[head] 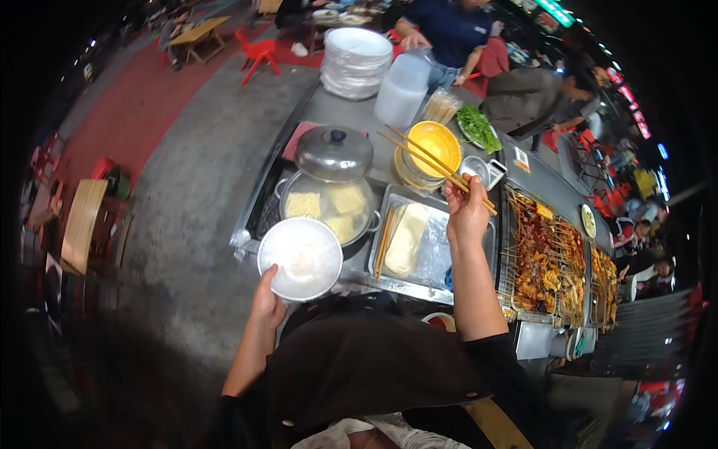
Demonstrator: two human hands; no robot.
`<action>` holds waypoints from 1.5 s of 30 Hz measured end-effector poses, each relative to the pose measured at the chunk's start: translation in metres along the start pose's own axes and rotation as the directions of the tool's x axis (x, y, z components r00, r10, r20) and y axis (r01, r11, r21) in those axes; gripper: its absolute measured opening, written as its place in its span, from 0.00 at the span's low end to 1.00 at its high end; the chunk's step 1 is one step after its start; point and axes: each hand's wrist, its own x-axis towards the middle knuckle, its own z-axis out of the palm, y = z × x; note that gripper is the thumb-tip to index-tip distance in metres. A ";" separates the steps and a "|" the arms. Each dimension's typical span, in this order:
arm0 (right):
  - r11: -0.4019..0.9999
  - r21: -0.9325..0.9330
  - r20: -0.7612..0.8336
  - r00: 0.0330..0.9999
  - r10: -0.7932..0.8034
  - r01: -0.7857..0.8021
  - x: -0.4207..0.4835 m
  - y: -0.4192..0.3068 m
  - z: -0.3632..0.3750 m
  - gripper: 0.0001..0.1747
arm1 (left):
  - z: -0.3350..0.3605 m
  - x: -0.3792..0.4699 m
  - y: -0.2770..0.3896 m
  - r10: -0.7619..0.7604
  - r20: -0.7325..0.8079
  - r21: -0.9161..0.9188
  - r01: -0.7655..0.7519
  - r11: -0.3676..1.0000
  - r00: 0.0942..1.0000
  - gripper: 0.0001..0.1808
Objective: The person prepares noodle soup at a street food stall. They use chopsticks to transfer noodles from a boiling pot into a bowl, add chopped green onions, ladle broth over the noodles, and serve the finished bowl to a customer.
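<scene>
My left hand (269, 300) grips a pale round bowl (300, 258) by its near rim, thumb inside. The bowl is in front of the near edge of a metal pot (362, 234), which holds several blocks of instant noodles (303, 205) in liquid. A domed metal lid (334, 154) with a black knob covers the pot's far part. In my right hand (469, 210) is a pair of long wooden chopsticks (432, 163), tips pointing up and left, near a yellow bowl (435, 143) on a stack. Below that hand lies a metal tray (440, 238) with a plastic-wrapped pale block (408, 238) and more chopsticks (383, 241).
Plastic-wrapped plates (357, 62) and a translucent jug (401, 92) stand at the counter's back. Leafy greens (477, 128) and a small metal bowl (474, 168) are right of the yellow bowl. Skewers (541, 252) fill trays at right. A person (449, 28) is behind the counter's far edge.
</scene>
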 end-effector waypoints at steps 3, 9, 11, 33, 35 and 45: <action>0.968 -0.232 0.107 0.987 0.119 -0.091 -0.030 0.021 -0.014 0.15 | -0.020 -0.001 0.001 -0.002 -0.036 0.001 0.002 1.000 0.999 0.33; 0.848 -0.522 0.278 0.922 0.270 -0.091 -0.047 0.063 -0.021 0.11 | -0.046 -0.014 0.002 0.029 -0.207 -0.051 -0.041 0.998 0.978 0.34; 0.838 -0.539 0.362 0.873 0.326 -0.090 -0.042 0.069 -0.019 0.10 | -0.049 -0.018 0.001 0.044 -0.184 -0.074 -0.059 0.996 0.982 0.35; 0.492 -0.787 0.198 0.602 0.774 -0.373 0.023 0.180 0.001 0.20 | -0.060 -0.026 -0.026 0.010 -0.288 0.001 -0.010 1.000 0.958 0.38; 0.488 -0.743 0.133 0.614 0.778 -0.458 0.027 0.186 -0.006 0.19 | -0.057 -0.021 -0.031 0.014 -0.287 -0.024 -0.022 0.999 0.958 0.38; 0.472 -0.439 -0.002 0.526 0.850 -0.765 0.018 0.188 -0.053 0.17 | -0.048 0.012 -0.048 0.021 -0.312 -0.052 -0.039 0.998 0.950 0.37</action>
